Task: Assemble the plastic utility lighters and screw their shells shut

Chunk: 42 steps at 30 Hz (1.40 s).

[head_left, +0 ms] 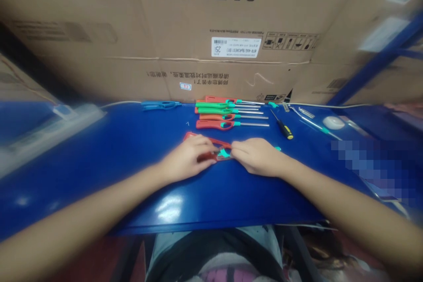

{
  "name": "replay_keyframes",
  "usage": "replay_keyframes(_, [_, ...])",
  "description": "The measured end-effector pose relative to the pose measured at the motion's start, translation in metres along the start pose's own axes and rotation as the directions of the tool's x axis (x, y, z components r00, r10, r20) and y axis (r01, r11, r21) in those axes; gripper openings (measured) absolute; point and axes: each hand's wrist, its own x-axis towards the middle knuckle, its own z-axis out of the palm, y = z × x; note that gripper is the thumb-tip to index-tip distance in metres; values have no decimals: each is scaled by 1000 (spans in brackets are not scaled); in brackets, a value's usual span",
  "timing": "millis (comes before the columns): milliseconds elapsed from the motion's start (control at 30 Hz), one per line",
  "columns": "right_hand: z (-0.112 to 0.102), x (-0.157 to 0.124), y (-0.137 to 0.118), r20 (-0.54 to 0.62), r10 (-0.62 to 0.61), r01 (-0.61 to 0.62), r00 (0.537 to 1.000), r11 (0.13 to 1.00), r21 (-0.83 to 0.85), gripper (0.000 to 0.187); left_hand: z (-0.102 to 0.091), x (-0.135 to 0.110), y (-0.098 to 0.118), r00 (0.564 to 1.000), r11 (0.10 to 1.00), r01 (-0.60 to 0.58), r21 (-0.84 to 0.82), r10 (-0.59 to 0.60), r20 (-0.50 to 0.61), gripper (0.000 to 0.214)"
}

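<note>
A red lighter body (211,145) with a teal trigger lies on the blue table (132,172) between my hands. My left hand (187,158) is curled over its red handle end and holds it down. My right hand (256,155) is closed, its fingertips pinching the teal part at the other end. Part of the lighter is hidden under both hands. Behind them lies a row of several red and green long-nosed lighters (228,112) with metal tubes pointing right.
A black and yellow screwdriver (282,125) lies right of the row. A blue lighter shell (160,105) lies at the back left. Loose metal tubes (312,121) and a white round object (333,122) sit at the right. Large cardboard boxes (211,31) wall the table's far edge.
</note>
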Motion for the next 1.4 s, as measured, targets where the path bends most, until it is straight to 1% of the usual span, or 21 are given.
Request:
replay_keyframes(167, [0,1,-1,-23,5,-5,1000,1000,-6,20,0,1,1,999,999,33,-28,-33,-8,20])
replay_keyframes(433, [4,0,-2,-3,22,-22,1000,999,23,19,-1,2,2,998,998,58,-36,-58,6,22])
replay_keyframes(700, [3,0,-3,2,13,-13,1000,997,82,18,-1,3,5,996,996,88,-34,-87,25,19])
replay_keyframes(900, [2,3,-3,65,19,-26,998,993,114,18,-1,2,5,998,998,59,-17,-59,26,20])
replay_keyframes(1100, [-1,2,-2,125,27,-40,992,995,97,17,0,2,5,999,999,43,-15,-43,-14,20])
replay_keyframes(1267, [-1,1,-2,106,52,-64,993,992,111,22,0,0,5,1000,999,19,29,-19,7,37])
replay_keyframes(1400, [0,0,-1,73,99,-113,992,970,215,24,-1,-1,6,999,996,-6,85,3,33,36])
